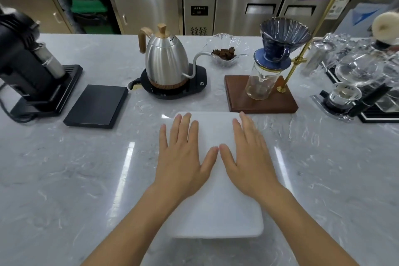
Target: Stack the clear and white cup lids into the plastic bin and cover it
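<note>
Grey marble counter (64,168) carries the flat white rectangular plastic bin cover (216,207), which lies directly under both our palms. Our left hand (183,157) and right hand (248,157) rest flat, fingers straight, gripping nothing. We judge it best to press evenly outward toward each corner until the cover seats; the bin beneath is hidden.

Both bare forearms reach forward from the bottom edge, converging toward the middle. The left hand (183,157) lies palm down, fingers straight and slightly spread, thumb angled inward. The right hand (248,155) mirrors it, flat and palm down, fingers straight and close together. The two thumb tips nearly meet between the hands. Wrists are level, neither hand curled.
</note>
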Available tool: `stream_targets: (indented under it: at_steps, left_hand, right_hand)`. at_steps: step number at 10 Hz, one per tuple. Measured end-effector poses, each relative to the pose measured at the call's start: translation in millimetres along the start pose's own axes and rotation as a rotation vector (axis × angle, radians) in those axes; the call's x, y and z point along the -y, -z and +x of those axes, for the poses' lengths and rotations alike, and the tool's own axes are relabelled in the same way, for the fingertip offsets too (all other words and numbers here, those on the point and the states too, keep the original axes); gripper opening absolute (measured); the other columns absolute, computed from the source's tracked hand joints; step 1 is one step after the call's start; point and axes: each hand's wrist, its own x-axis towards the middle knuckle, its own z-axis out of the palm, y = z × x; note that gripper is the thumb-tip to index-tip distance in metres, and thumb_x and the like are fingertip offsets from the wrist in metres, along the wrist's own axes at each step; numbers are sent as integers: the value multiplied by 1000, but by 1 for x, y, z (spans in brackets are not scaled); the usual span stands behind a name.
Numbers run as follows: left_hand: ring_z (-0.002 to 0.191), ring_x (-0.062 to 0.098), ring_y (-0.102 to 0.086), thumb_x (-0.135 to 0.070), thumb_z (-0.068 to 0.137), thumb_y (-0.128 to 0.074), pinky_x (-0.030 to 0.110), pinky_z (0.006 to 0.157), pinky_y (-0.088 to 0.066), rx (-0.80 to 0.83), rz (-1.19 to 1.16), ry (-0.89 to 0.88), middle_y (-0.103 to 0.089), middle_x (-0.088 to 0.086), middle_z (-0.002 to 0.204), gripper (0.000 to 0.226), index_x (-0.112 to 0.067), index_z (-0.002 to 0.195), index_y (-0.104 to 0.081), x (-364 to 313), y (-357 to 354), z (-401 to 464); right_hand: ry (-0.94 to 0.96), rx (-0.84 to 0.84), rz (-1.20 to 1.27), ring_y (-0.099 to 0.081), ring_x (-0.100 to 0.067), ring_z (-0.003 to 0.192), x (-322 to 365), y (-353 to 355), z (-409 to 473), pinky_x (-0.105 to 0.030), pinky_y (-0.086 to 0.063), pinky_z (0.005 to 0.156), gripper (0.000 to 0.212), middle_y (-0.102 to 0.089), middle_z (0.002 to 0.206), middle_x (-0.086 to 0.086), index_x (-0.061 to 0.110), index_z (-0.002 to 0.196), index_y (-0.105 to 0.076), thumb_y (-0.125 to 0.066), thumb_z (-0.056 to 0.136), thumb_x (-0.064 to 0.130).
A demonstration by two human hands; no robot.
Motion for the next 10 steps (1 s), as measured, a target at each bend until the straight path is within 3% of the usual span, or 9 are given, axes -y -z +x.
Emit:
stream_targets:
  at_steps: [1,3,5,7,8,9,10]
  left_hand:
    - [156,19,21,-69,91,1,49,126,8,63,-1,-7,15,2,171,88,-17,161,4,4,-9,12]
    - [154,18,26,-71,90,2,44,128,6,115,-19,-6,21,0,170,87,-21,161,11,8,-15,18]
    - [153,20,28,-70,90,4,45,127,6,124,3,-3,25,2,168,86,-21,160,15,8,-17,18]
    - [153,18,28,-69,89,4,47,127,6,118,4,-3,25,0,169,85,-23,160,15,9,-21,18]
    - [154,16,22,-67,92,-1,45,124,14,103,13,-32,16,1,171,82,-24,162,4,9,-18,16]
    - [158,17,-3,-56,102,-25,43,126,6,76,-104,-55,-16,-1,171,65,-23,158,-26,13,-7,17]
    - [118,21,-59,-38,104,-44,36,105,-42,-87,-301,-84,-70,0,119,35,-16,112,-69,19,28,38]
  right_hand:
    - [35,89,-77,19,-11,151,-3,-4,17,-32,11,121,70,15,166,1,14,158,5,-22,103,47]
    - [31,139,-54,17,-9,151,-8,-9,23,-31,4,123,68,15,166,2,14,158,7,-19,103,46]
    - [33,105,-48,20,-2,145,-8,-11,23,-29,6,121,65,13,166,3,15,158,5,-20,104,42]
    - [38,72,-11,15,-7,150,-7,-12,22,-32,4,124,61,8,167,3,14,158,0,-23,105,35]
    - [49,55,-4,11,-10,152,-6,-11,21,-31,8,122,60,2,168,1,14,158,-8,-25,105,37]
    - [81,33,-52,-8,-16,154,-8,-5,20,-33,5,123,57,-19,165,-4,14,154,-30,-33,103,40]
    - [89,-65,27,-57,-15,119,1,27,41,-42,-22,122,29,-69,120,3,19,111,-70,-52,97,37]
